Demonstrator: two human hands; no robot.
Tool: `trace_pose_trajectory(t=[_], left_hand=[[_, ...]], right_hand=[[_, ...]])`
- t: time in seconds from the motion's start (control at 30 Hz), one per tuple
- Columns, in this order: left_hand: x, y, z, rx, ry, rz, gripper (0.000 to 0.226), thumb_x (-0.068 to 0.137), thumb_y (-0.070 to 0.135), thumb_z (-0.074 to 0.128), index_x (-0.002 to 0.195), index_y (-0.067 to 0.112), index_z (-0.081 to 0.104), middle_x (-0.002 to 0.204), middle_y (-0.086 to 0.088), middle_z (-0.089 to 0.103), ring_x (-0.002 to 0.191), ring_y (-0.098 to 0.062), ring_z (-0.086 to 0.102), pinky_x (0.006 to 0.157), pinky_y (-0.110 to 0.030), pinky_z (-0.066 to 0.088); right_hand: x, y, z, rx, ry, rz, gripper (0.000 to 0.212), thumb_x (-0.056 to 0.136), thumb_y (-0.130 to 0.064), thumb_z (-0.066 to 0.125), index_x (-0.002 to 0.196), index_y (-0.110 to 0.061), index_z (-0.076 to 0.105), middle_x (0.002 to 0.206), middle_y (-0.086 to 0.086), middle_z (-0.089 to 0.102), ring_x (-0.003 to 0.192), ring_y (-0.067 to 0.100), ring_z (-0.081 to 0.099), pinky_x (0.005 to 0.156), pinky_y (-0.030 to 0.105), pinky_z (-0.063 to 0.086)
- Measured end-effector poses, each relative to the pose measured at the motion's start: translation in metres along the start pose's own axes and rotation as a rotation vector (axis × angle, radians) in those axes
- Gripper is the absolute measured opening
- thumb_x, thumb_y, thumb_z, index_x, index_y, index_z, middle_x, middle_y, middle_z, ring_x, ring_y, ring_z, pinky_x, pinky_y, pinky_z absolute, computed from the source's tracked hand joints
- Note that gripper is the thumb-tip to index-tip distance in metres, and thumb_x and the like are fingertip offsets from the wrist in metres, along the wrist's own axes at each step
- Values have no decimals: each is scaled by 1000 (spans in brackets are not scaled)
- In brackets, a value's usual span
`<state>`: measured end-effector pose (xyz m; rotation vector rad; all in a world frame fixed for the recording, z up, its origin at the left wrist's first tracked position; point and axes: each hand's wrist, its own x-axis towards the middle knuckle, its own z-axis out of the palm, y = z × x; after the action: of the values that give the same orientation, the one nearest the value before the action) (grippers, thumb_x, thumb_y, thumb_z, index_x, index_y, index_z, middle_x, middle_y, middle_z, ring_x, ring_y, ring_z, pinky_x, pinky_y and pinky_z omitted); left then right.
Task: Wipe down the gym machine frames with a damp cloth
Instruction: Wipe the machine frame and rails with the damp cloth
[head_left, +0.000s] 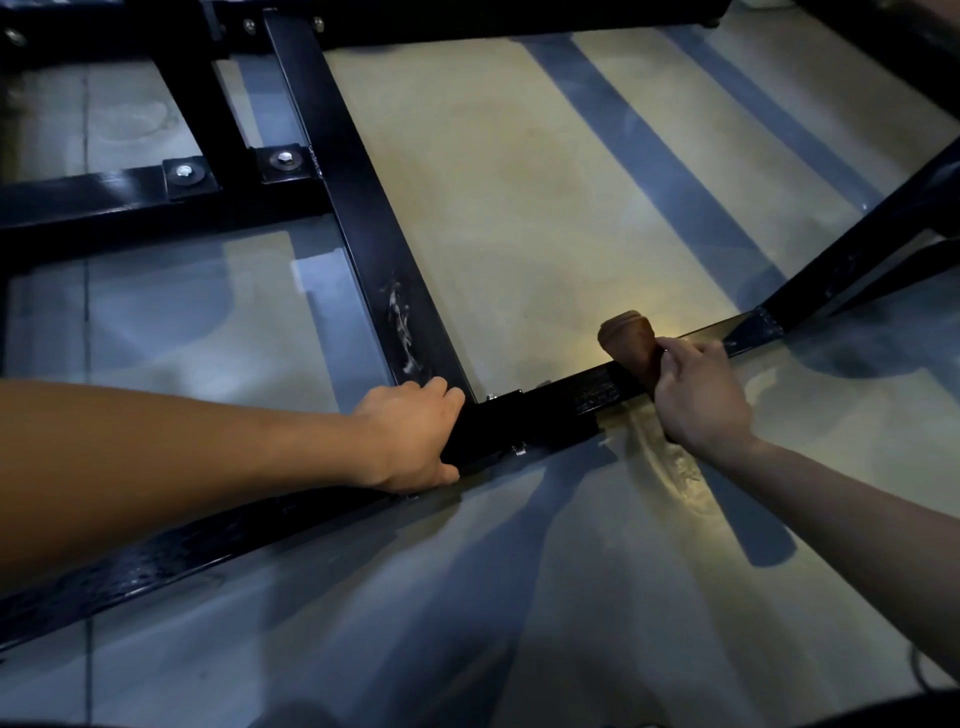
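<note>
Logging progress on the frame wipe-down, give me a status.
Left hand grips the near frame bar. Right hand holds the brown cloth on that bar. White smears on the crossbar. Nothing in the way.

Glossy floor (545, 208) — striped shadows; pale tile seams

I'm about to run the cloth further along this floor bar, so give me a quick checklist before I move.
1. Cloth gripped by right hand: ok.
2. Cloth touching the near bar: ok.
3. Left hand bracing the bar at the joint: ok.
4. Path toward the right weld free of obstacles: ok.
5. Cloth still damp: cannot tell.
6. Pale smears on the crossing bar wiped: not ok.
</note>
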<state>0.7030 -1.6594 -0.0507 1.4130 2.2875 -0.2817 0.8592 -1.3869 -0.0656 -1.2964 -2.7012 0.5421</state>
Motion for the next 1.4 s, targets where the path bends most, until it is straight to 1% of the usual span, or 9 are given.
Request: trace_pose_trajectory(t=[0.23, 0.43, 0.53, 0.77, 0.87, 1.03, 1.2, 1.3, 1.4], left_hand=[[-2, -5, -2, -132, -40, -10, 70, 81, 71, 61, 126, 20, 44, 119, 2, 48, 101, -21, 53, 74, -35, 45], [-14, -34, -9, -684, -28, -283, 57, 82, 66, 23, 103, 23, 55, 107, -2, 66, 98, -26, 61, 96, -42, 49], [-24, -41, 9, -795, 60, -395, 52, 102, 63, 23, 96, 20, 53, 102, -5, 64, 97, -27, 60, 95, -42, 47], [-15, -35, 9, -901, 222, -594, 56, 103, 63, 24, 132, 20, 45, 128, -7, 43, 114, -34, 54, 103, -44, 42], [-6, -44, 12, -882, 185, -645, 63, 102, 61, 20, 127, 12, 49, 132, -15, 41, 109, -40, 56, 100, -54, 49], [-2, -30, 17, -645, 169, -461, 36, 104, 44, 31, 106, 17, 55, 121, -11, 50, 114, -32, 50, 102, -45, 43], [-1, -7, 22, -454, 261, -201, 35, 101, 50, 44, 121, 23, 54, 124, 0, 48, 119, -21, 40, 100, -39, 41], [1, 1, 24, -375, 298, -116, 52, 94, 58, 52, 132, 23, 50, 133, 4, 45, 124, -20, 36, 104, -36, 32], [8, 6, 23, -351, 276, -70, 70, 89, 65, 57, 143, 23, 42, 144, 5, 42, 135, -18, 31, 113, -37, 23]], right_hand=[[-24, -7, 15, -151, -36, -149, 60, 108, -36, 43, 159, -11, 24, 143, 20, 32, 102, 45, 62, 80, 43, 51], [-70, -53, 41, -91, -98, -468, 58, 102, -40, 51, 156, -22, 37, 121, 11, 43, 62, 31, 55, 54, 36, 49], [-100, -92, 65, -160, -155, -568, 60, 104, -44, 48, 158, -23, 33, 116, 8, 40, 59, 16, 40, 44, 28, 32], [-142, -142, 76, -81, -395, -713, 65, 107, -45, 41, 162, -32, 8, 115, 2, 28, 81, 27, 55, 58, 37, 41], [-125, -116, 66, -143, -269, -758, 62, 106, -41, 43, 162, -28, 22, 115, 5, 37, 73, 25, 56, 50, 32, 38], [-65, -31, 44, -46, -105, -469, 59, 105, -34, 49, 161, -34, 30, 124, 9, 41, 70, 29, 55, 61, 35, 47], [-12, 18, 17, 15, -32, -46, 59, 109, -39, 41, 164, -34, 21, 135, 22, 40, 98, 41, 56, 97, 46, 49], [-28, -5, 18, 38, -59, -11, 61, 109, -40, 41, 165, -32, 18, 133, 24, 40, 98, 40, 56, 96, 41, 46], [-71, -34, 31, 83, -220, -244, 60, 110, -40, 39, 164, -38, 13, 119, 9, 39, 82, 21, 53, 81, 32, 45]])
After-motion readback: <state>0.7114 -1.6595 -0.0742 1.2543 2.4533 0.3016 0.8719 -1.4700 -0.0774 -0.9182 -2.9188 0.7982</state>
